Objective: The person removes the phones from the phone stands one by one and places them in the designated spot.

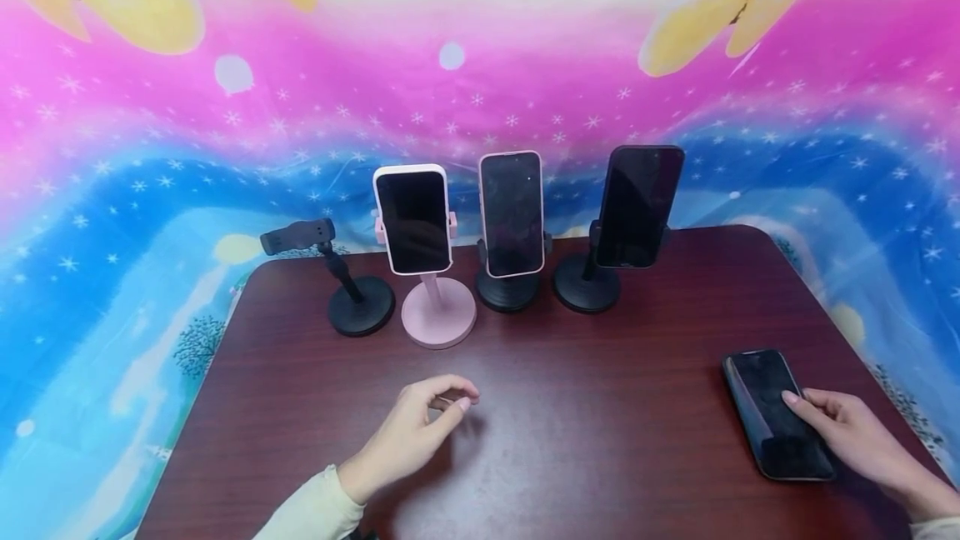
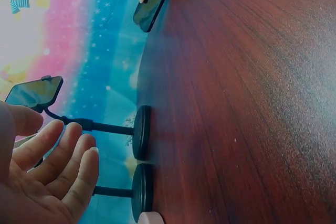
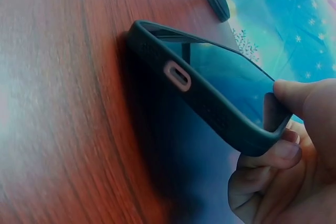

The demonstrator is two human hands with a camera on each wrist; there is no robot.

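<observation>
At the right side of the table, my right hand [image 1: 855,432] pinches a smartphone [image 1: 776,423] in a dark case by its right edge. The thumb lies on the dark screen and the other fingers curl under the case. In the right wrist view the phone [image 3: 226,77] is tilted, its charging-port end facing the camera and a shadow below it. My left hand [image 1: 412,432] hovers over the middle front of the table with nothing in it, its fingers loosely bent. The pink phone stand [image 1: 438,323] is the one nearest to it.
A row of stands lines the table's [image 1: 570,407] back edge. The leftmost black stand [image 1: 360,307] has a bare clamp [image 1: 298,236]. The others hold a white-framed phone [image 1: 412,223], a pink-edged phone [image 1: 512,215] and a black phone [image 1: 640,207]. Behind hangs a patterned cloth [image 1: 525,98].
</observation>
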